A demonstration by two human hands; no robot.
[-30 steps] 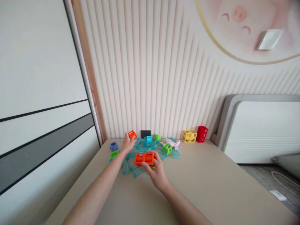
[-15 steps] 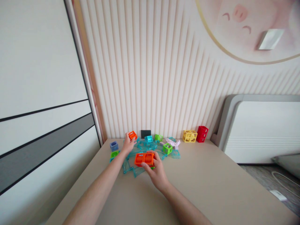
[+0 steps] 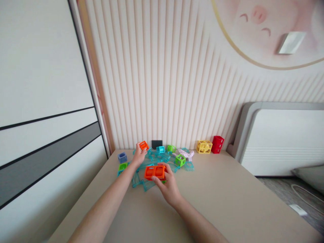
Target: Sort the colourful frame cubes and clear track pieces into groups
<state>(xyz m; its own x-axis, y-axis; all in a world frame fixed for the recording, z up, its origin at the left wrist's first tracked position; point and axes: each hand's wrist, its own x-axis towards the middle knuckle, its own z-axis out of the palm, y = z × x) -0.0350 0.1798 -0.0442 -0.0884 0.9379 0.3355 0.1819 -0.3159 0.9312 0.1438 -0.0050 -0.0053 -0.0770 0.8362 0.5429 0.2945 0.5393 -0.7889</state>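
My left hand point(image 3: 139, 155) grips a small orange block point(image 3: 143, 145) above the back left of the pile. Closer to me, my right hand point(image 3: 170, 185) has its fingers around a longer orange block point(image 3: 154, 172) with two openings. Beneath and around both hands lie clear teal track pieces point(image 3: 138, 180). A cyan block point(image 3: 160, 149), a green block point(image 3: 180, 160) and another green block point(image 3: 171, 148) rest among them. Beside my left forearm are a blue block point(image 3: 122, 157) and a green piece point(image 3: 123, 166). A pale pink piece point(image 3: 186, 154) lies right of the pile.
A yellow block point(image 3: 204, 146) and a red block point(image 3: 217, 144) stand at the back right of the table point(image 3: 212, 195). The ribbed wall bounds its far edge, with a black plate point(image 3: 157, 144) low on it. A white cabinet point(image 3: 45, 67) rises on the left.
The view has shifted very slightly. Both hands keep their orange blocks in nearly the same places, and the pieces on the table lie as before.
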